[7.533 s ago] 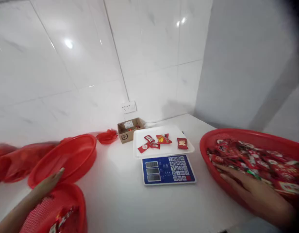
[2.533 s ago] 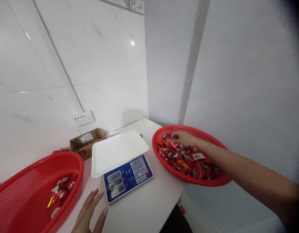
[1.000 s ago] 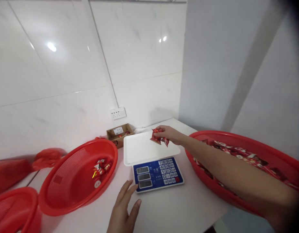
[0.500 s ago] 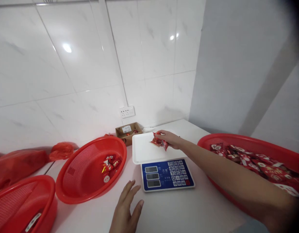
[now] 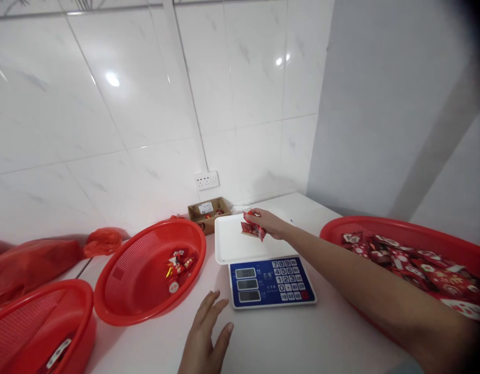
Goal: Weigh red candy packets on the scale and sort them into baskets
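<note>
Over the white pan [image 5: 228, 241] of a digital scale, my right hand [image 5: 268, 222] grips red wrapped packets [image 5: 252, 228]. The packets are at or just above the pan; I cannot tell whether they touch it. The blue keypad and small displays of the scale [image 5: 269, 283] face me. My left hand [image 5: 207, 332] is in front of the scale at its lower left, fingers apart, with nothing in it.
A red basket [image 5: 150, 270] with a few red packets stands left of the scale, another [image 5: 74, 332] nearer me. A full red basket [image 5: 329, 228] is at right. Behind are a cardboard box [image 5: 197, 215], a red plastic bag [image 5: 37, 265] and a wall socket [image 5: 207, 180].
The view has shifted slightly, so everything sits a little further right. My right hand with the packets has moved slightly left over the pan. My left hand stays open.
</note>
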### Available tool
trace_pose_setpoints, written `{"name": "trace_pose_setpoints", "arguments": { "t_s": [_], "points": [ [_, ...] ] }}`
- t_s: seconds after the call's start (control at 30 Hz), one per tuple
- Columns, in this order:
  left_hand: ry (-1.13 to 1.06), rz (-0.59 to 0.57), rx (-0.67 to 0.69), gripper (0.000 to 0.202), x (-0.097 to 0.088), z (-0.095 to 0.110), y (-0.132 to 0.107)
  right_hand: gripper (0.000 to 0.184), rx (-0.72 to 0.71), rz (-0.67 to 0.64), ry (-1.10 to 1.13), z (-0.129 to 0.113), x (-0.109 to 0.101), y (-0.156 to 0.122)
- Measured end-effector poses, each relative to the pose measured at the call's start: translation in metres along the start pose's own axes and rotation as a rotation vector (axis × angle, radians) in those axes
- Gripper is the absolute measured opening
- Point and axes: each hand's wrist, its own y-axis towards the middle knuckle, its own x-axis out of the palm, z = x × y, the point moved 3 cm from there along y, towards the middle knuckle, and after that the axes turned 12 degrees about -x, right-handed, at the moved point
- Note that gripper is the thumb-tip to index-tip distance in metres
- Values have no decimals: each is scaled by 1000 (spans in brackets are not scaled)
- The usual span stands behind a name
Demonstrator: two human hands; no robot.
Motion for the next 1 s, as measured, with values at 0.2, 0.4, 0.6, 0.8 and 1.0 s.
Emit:
{"name": "trace_pose_setpoints", "arguments": {
  "t_s": [0.2, 0.4, 0.6, 0.8, 1.0],
  "points": [
    [0, -21, -5, 33, 1, 0, 0, 25, -31, -6, -100, 1, 0, 0],
    [0, -34, 10, 33, 0, 0, 2, 20, -7, 26, -164, 1, -5, 1],
    [4, -54, 23, 33, -1, -2, 4, 19, -10, 58, -312, -2, -10, -3],
    [129, -122, 48, 35, -1, -5, 6, 19, -34, 135, -612, 1, -36, -5],
    [113, -113, 66, 35, 4, -5, 5, 16, -12, 111, -712, 2, -48, -7]
  ]
}}
